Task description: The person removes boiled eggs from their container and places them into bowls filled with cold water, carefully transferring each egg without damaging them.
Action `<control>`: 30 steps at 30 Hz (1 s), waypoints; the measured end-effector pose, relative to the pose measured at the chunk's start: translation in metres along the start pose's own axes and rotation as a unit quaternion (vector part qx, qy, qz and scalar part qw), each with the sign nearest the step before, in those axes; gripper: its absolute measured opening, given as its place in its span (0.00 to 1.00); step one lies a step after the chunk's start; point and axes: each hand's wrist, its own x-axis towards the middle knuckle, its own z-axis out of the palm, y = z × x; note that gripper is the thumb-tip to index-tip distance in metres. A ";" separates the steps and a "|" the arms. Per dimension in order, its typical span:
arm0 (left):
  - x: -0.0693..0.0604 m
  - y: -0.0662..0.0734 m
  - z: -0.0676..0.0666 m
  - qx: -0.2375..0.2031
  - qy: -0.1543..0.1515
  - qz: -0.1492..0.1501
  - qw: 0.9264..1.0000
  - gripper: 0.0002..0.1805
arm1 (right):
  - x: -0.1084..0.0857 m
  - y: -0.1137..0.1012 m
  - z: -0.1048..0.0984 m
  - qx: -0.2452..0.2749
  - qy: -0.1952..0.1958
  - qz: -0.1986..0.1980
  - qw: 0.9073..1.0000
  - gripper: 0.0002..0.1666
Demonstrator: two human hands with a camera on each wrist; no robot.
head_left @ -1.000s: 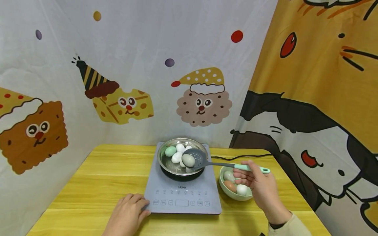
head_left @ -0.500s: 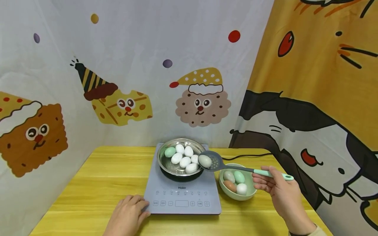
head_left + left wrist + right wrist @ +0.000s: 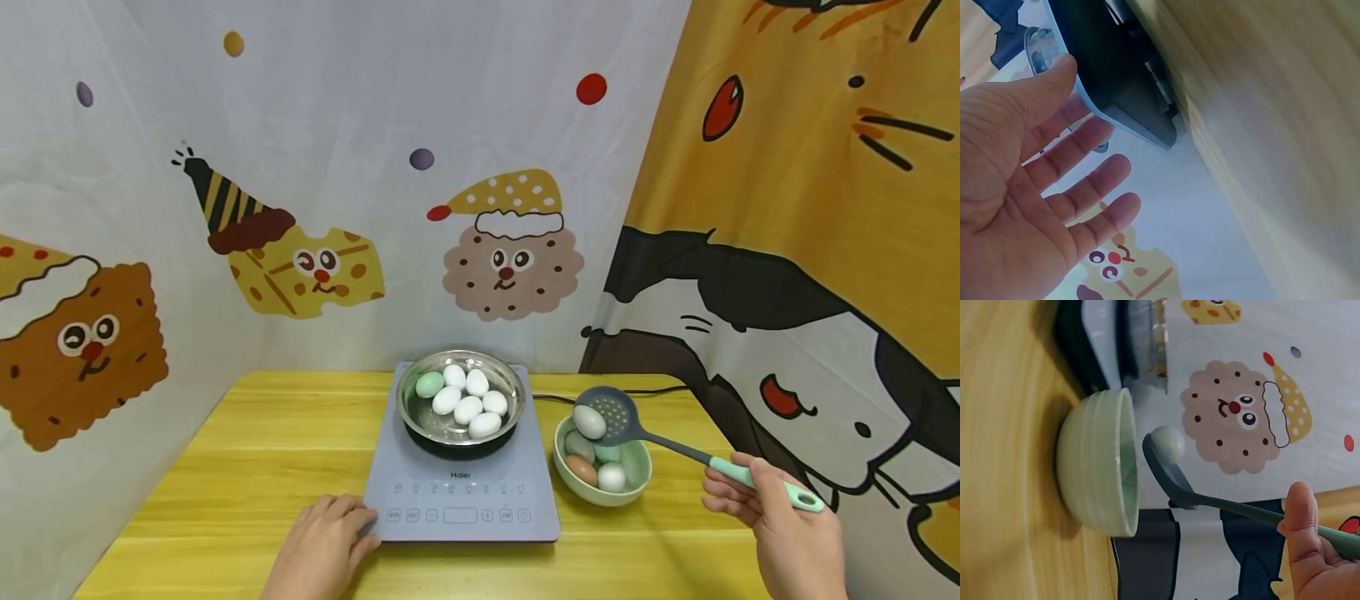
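My right hand (image 3: 787, 525) grips the mint handle of a grey slotted spoon (image 3: 624, 421). A pale grey-green egg (image 3: 589, 422) lies in the spoon's head, above the back left of a green bowl (image 3: 637, 483). The right wrist view shows the spoon tilted, its egg (image 3: 1167, 444) apart from the bowl's rim (image 3: 1127, 512). Inside the bowl are a brown egg (image 3: 581, 471), a white egg (image 3: 611, 477) and greenish ones. With relaxed fingers, my left hand (image 3: 322, 542) touches the front left corner of a grey induction cooker (image 3: 461, 500); the left wrist view has thumb and forefinger at its edge (image 3: 1100, 114).
On the cooker stands a steel pan (image 3: 502, 367) holding several white eggs (image 3: 467, 410) and a green egg (image 3: 430, 384). A black cord (image 3: 555, 398) runs behind the bowl over the wooden table (image 3: 247, 467). A printed cloth (image 3: 337, 83) hangs behind.
My right hand has moved right and toward me, carrying the egg in the slotted spoon from over the pan to over the bowl. The left hand keeps its place.
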 end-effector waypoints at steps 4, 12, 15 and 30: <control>-0.001 0.000 0.001 0.001 0.002 0.001 1.000 0.15 | -0.010 0.003 0.000 -0.076 0.027 -0.015 0.997 0.31; -0.002 -0.001 0.003 -0.002 0.007 0.006 1.000 0.16 | -0.030 0.013 0.001 -0.256 0.036 -0.091 0.962 0.26; -0.001 -0.001 0.003 -0.003 0.004 0.003 1.000 0.15 | -0.036 0.016 0.002 -0.301 0.034 -0.148 0.942 0.21; -0.001 0.001 0.001 -0.005 0.002 -0.006 1.000 0.15 | -0.034 0.016 0.001 -0.372 -0.063 -0.530 0.760 0.16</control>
